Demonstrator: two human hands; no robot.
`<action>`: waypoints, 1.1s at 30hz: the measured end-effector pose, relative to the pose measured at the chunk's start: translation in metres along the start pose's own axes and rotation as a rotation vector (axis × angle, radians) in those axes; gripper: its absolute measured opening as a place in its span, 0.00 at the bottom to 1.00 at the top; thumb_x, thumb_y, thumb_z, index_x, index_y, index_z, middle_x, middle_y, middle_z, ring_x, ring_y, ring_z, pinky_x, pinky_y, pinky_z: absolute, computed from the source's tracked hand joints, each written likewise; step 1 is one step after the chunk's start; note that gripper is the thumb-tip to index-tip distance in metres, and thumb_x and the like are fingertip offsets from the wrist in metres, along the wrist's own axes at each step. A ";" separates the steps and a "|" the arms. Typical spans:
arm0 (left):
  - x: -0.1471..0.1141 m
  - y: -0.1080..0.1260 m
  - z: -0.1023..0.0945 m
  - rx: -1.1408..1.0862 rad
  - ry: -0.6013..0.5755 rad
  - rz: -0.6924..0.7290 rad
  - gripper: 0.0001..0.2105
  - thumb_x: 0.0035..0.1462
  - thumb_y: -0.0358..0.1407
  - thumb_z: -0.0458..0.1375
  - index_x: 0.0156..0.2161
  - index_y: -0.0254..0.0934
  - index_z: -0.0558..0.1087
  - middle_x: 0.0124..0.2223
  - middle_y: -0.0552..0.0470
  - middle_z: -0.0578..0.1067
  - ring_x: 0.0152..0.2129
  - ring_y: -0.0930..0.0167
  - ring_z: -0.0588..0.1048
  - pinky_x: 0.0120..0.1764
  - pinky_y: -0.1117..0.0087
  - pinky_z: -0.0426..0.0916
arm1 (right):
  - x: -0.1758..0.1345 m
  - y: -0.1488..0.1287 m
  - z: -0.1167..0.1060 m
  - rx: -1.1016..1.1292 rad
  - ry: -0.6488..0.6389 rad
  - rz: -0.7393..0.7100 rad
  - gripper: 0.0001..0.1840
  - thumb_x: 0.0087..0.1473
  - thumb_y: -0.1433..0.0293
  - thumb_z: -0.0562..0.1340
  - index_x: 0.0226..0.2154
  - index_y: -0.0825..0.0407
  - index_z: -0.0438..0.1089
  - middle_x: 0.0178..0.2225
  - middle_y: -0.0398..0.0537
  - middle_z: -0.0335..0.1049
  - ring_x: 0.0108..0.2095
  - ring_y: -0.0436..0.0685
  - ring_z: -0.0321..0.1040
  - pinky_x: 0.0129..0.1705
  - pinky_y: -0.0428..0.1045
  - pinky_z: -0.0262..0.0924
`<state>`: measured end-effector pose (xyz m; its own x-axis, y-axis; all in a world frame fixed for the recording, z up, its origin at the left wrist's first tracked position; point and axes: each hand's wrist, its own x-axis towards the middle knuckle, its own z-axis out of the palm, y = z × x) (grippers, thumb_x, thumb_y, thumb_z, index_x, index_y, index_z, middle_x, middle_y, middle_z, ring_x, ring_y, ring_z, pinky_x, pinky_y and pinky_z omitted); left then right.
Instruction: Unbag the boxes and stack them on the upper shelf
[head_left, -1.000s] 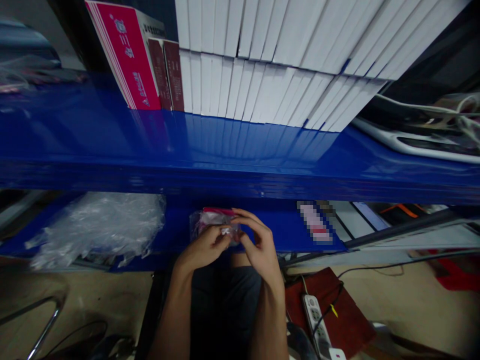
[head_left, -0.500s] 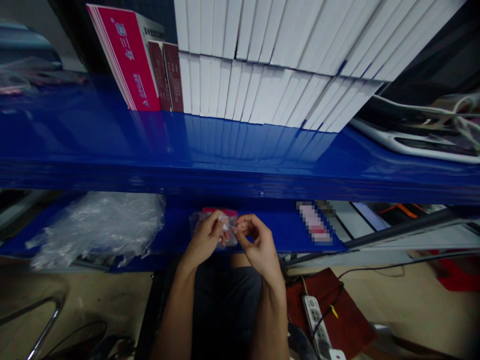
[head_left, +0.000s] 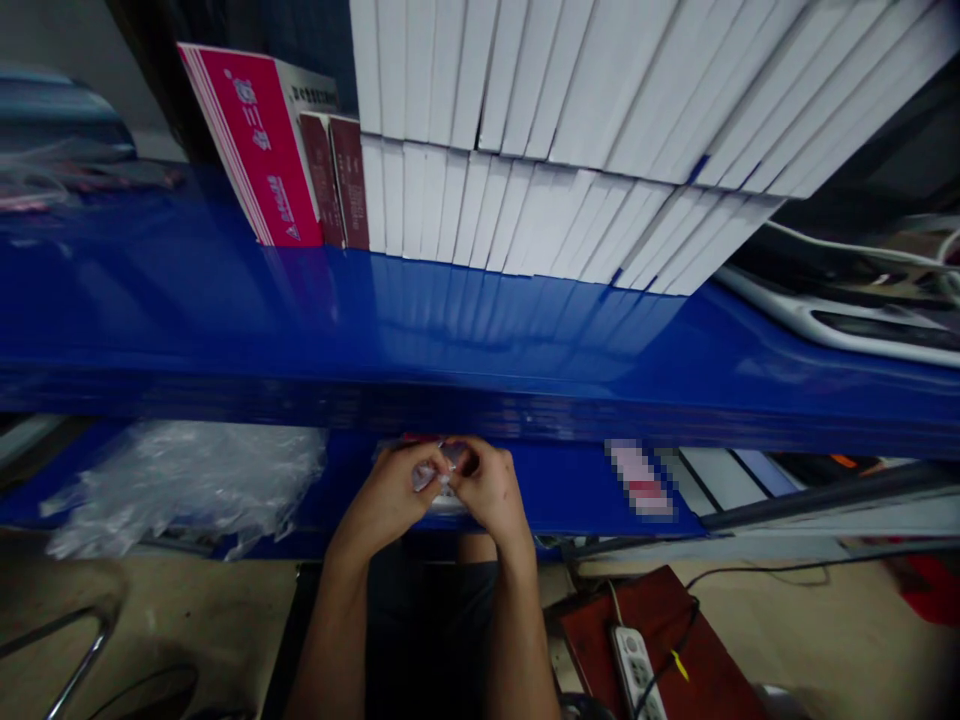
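Over the lower blue shelf, my left hand (head_left: 390,497) is closed, its thumb and fingertips pinching a small clear plastic bag (head_left: 447,504). Against it, my right hand (head_left: 489,490) pinches the same bag, so the fingertips of both hands nearly meet. A strip of something red or pink (head_left: 417,437) shows just behind the fingers; the rest of it is hidden. To the left lies a loose heap of clear plastic bags (head_left: 202,480), partly hanging over the shelf's front edge.
An upper blue shelf (head_left: 450,340) juts out above my hands. It carries stacked white boxes (head_left: 525,215), a red box (head_left: 251,150) and two brown boxes (head_left: 350,185). A blurred pink-and-white item (head_left: 640,478) lies right. Below stands a power strip (head_left: 637,670) on a reddish-brown surface (head_left: 675,630).
My hands have come closer together, with the right moving left towards the left's fingertips. The view has tilted, so the shelves sit lower in the picture.
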<state>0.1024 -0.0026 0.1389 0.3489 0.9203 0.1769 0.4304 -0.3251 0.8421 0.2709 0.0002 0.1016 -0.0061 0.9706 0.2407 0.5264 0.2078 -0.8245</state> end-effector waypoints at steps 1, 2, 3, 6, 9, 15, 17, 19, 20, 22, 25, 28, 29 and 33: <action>0.006 -0.001 -0.003 0.030 0.008 -0.010 0.06 0.58 0.30 0.59 0.35 0.41 0.78 0.37 0.53 0.82 0.38 0.67 0.80 0.45 0.69 0.70 | 0.007 0.002 -0.001 -0.029 0.007 -0.013 0.04 0.48 0.70 0.65 0.31 0.50 0.74 0.21 0.41 0.71 0.23 0.53 0.68 0.27 0.45 0.56; 0.011 -0.001 -0.005 0.062 0.021 -0.020 0.05 0.59 0.32 0.60 0.36 0.42 0.78 0.38 0.52 0.83 0.39 0.66 0.80 0.46 0.69 0.70 | 0.014 0.003 -0.002 -0.062 0.020 -0.028 0.02 0.49 0.69 0.65 0.27 0.50 0.73 0.22 0.42 0.71 0.23 0.53 0.68 0.27 0.46 0.55; 0.016 -0.002 -0.007 0.094 0.035 -0.028 0.05 0.60 0.33 0.59 0.37 0.42 0.79 0.39 0.52 0.83 0.40 0.65 0.80 0.47 0.68 0.70 | 0.021 0.004 -0.002 -0.094 0.037 -0.044 0.05 0.49 0.68 0.65 0.25 0.50 0.72 0.22 0.44 0.71 0.23 0.53 0.67 0.27 0.46 0.55; 0.023 -0.005 -0.012 0.150 0.021 -0.005 0.06 0.62 0.34 0.58 0.39 0.42 0.78 0.39 0.52 0.82 0.41 0.65 0.79 0.48 0.67 0.70 | 0.030 0.003 -0.003 -0.156 0.046 -0.106 0.06 0.51 0.66 0.66 0.27 0.51 0.75 0.23 0.45 0.73 0.24 0.54 0.68 0.28 0.47 0.54; 0.017 -0.008 -0.011 0.154 -0.004 0.093 0.06 0.62 0.32 0.56 0.38 0.42 0.76 0.40 0.53 0.81 0.41 0.66 0.78 0.48 0.67 0.68 | 0.022 -0.002 -0.002 -0.128 0.029 -0.132 0.07 0.54 0.66 0.65 0.33 0.51 0.79 0.22 0.44 0.73 0.24 0.53 0.68 0.29 0.46 0.55; -0.005 -0.010 -0.002 0.147 0.016 0.249 0.06 0.61 0.29 0.55 0.37 0.41 0.74 0.37 0.52 0.79 0.37 0.67 0.77 0.44 0.68 0.67 | -0.012 -0.004 -0.003 0.206 -0.173 -0.104 0.13 0.56 0.63 0.65 0.42 0.51 0.77 0.26 0.42 0.77 0.27 0.55 0.73 0.30 0.45 0.62; -0.008 -0.008 -0.001 0.134 0.031 0.278 0.07 0.61 0.28 0.54 0.37 0.40 0.73 0.37 0.52 0.78 0.36 0.68 0.77 0.43 0.69 0.67 | -0.015 -0.005 -0.007 0.090 -0.180 -0.148 0.10 0.57 0.65 0.64 0.40 0.50 0.78 0.24 0.41 0.74 0.25 0.54 0.71 0.30 0.45 0.61; -0.011 -0.007 -0.001 0.115 0.053 0.315 0.07 0.60 0.27 0.54 0.36 0.39 0.73 0.37 0.52 0.78 0.36 0.68 0.76 0.42 0.69 0.67 | -0.013 -0.007 -0.012 -0.108 -0.111 -0.217 0.08 0.58 0.66 0.64 0.37 0.50 0.79 0.22 0.41 0.71 0.25 0.53 0.68 0.31 0.46 0.59; -0.012 -0.007 -0.001 0.099 0.068 0.336 0.07 0.59 0.27 0.54 0.35 0.39 0.73 0.38 0.51 0.78 0.37 0.68 0.76 0.43 0.69 0.67 | -0.010 -0.008 -0.014 -0.182 -0.073 -0.259 0.08 0.58 0.66 0.65 0.37 0.50 0.80 0.24 0.42 0.71 0.26 0.53 0.68 0.32 0.46 0.59; -0.012 -0.008 -0.001 0.061 0.094 0.376 0.06 0.58 0.26 0.55 0.34 0.39 0.73 0.41 0.50 0.78 0.40 0.67 0.76 0.45 0.69 0.68 | -0.003 -0.008 -0.016 -0.232 -0.033 -0.362 0.09 0.59 0.65 0.65 0.39 0.50 0.80 0.31 0.47 0.74 0.33 0.56 0.70 0.38 0.48 0.62; -0.008 -0.009 -0.001 0.030 0.085 0.400 0.06 0.56 0.26 0.57 0.34 0.38 0.73 0.42 0.48 0.78 0.41 0.67 0.77 0.47 0.68 0.68 | 0.013 -0.003 -0.014 -0.171 -0.104 -0.506 0.09 0.61 0.68 0.62 0.41 0.51 0.78 0.42 0.52 0.76 0.43 0.59 0.71 0.47 0.51 0.63; 0.005 -0.009 -0.004 0.036 0.006 0.371 0.07 0.55 0.25 0.57 0.35 0.38 0.74 0.38 0.51 0.79 0.38 0.68 0.77 0.45 0.69 0.68 | 0.034 0.007 -0.007 -0.126 -0.230 -0.579 0.10 0.58 0.74 0.61 0.39 0.50 0.77 0.44 0.51 0.78 0.47 0.60 0.71 0.54 0.54 0.61; 0.010 -0.009 -0.006 0.035 -0.014 0.358 0.07 0.55 0.25 0.57 0.35 0.38 0.75 0.37 0.51 0.79 0.37 0.68 0.77 0.44 0.69 0.68 | 0.041 0.011 -0.005 -0.120 -0.257 -0.576 0.11 0.56 0.75 0.61 0.39 0.49 0.77 0.44 0.51 0.78 0.47 0.60 0.71 0.55 0.54 0.61; 0.031 -0.009 -0.015 0.054 -0.043 0.342 0.07 0.53 0.25 0.58 0.34 0.38 0.75 0.38 0.51 0.79 0.36 0.68 0.77 0.42 0.70 0.68 | 0.067 0.022 0.002 -0.098 -0.327 -0.446 0.12 0.52 0.75 0.62 0.38 0.49 0.78 0.41 0.50 0.80 0.44 0.61 0.73 0.51 0.54 0.64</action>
<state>0.0972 0.0325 0.1439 0.5146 0.7464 0.4219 0.3251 -0.6252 0.7095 0.2808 0.0703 0.0984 -0.5012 0.7817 0.3712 0.4891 0.6097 -0.6238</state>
